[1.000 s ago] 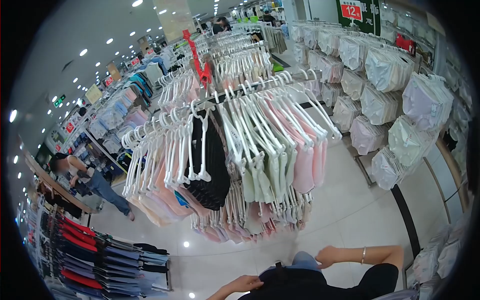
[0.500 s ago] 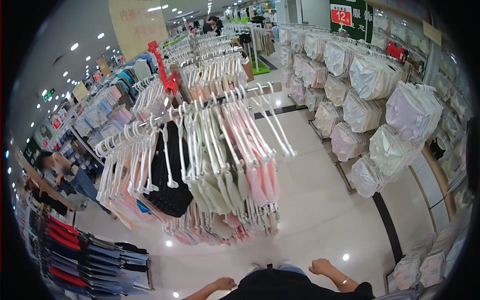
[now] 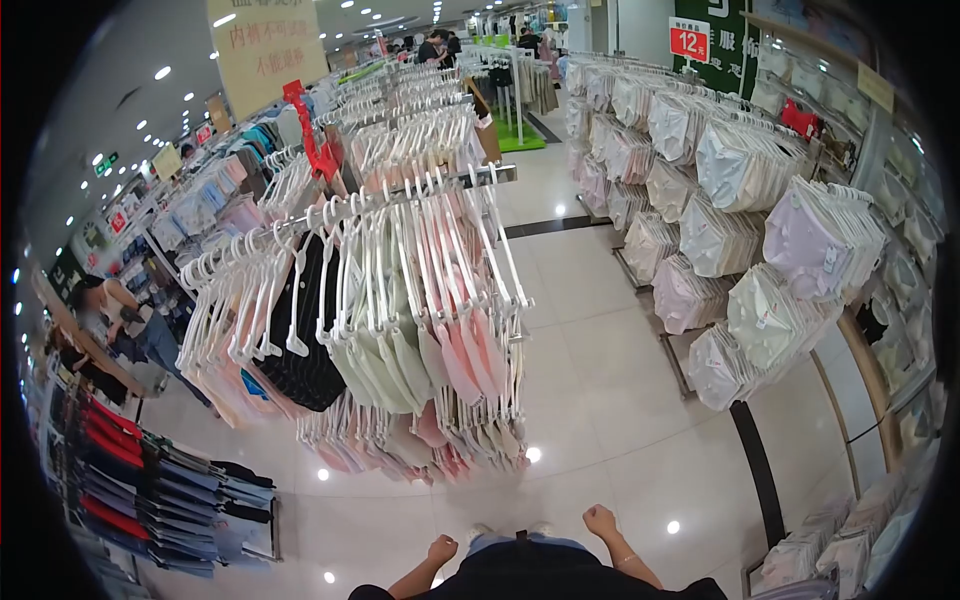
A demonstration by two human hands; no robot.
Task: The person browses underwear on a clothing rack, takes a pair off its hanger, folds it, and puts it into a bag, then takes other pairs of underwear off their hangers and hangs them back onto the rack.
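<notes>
L hand (image 3: pixel 441 549) & R hand (image 3: pixel 599 520): each grip curled together, short of silver metal rail (image 3: pixel 497 175). Pale pink cloth garments (image 3: pixel 482 352) hung nr its R end; pale green cloth garments (image 3: pixel 385 370) mid-rail; black cloth garment (image 3: pixel 313 360) twd L end. Far off: rect. red price sign (image 3: pixel 688 41).

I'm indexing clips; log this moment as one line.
left hand: nothing seen held | right hand: nothing seen held | ahead: rack hung with clothes

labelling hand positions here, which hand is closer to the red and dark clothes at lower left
Left. The left hand is on the side toward the red and dark clothes, apart from them; the right hand is farther off to the right.
</notes>
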